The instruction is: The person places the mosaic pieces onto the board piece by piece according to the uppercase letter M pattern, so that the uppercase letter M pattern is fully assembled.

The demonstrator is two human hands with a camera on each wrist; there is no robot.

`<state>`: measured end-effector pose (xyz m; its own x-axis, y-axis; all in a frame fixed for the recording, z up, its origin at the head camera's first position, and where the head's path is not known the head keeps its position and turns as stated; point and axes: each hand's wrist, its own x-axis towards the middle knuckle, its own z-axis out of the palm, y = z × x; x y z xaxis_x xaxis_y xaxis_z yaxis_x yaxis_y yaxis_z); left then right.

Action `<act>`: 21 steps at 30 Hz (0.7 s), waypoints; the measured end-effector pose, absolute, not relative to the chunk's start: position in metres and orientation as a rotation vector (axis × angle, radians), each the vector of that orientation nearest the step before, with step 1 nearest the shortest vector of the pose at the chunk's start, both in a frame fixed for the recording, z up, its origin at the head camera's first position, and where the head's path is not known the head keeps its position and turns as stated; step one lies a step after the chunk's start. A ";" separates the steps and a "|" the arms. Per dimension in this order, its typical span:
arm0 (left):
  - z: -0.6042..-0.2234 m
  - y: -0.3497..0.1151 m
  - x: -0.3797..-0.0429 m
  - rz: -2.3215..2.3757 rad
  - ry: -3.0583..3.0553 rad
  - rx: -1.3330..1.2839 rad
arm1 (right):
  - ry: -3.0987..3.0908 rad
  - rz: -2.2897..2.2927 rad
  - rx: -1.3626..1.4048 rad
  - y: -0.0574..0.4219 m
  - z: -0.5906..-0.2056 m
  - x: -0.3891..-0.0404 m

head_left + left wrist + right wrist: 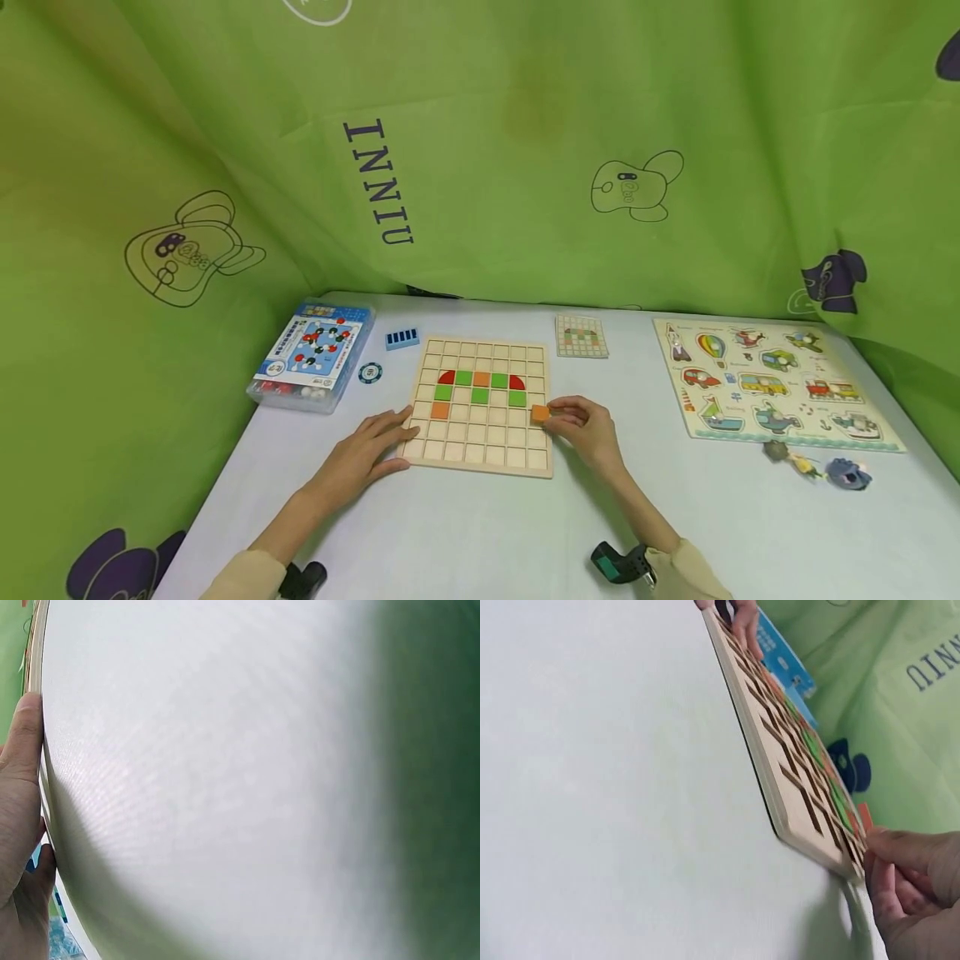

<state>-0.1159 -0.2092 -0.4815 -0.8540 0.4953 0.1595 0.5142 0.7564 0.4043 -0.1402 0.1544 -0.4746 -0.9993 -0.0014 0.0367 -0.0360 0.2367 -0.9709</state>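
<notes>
A wooden grid board (474,454) lies on the white table, with green, orange and red tiles set in several of its upper cells. My right hand (588,429) pinches an orange square tile (540,414) between thumb and fingertips at the board's right edge. In the right wrist view, that orange tile (865,816) stands tilted over the board's corner. My left hand (360,454) rests at the board's left edge, fingers spread and fairly straight, the fingertips over the rim. The left wrist view shows the left thumb (27,727) along the board's side.
Behind the board stands a small pattern card (581,337). To the left are a boxed molecule kit (311,354), a blue slotted block (402,337) and a round chip (371,372). A picture puzzle board (780,383) lies right, with small figures (847,474) before it.
</notes>
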 end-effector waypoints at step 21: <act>-0.480 -0.209 -0.115 -0.692 -2.917 -0.813 | -2.587 1.608 0.256 0.129 -0.471 -0.152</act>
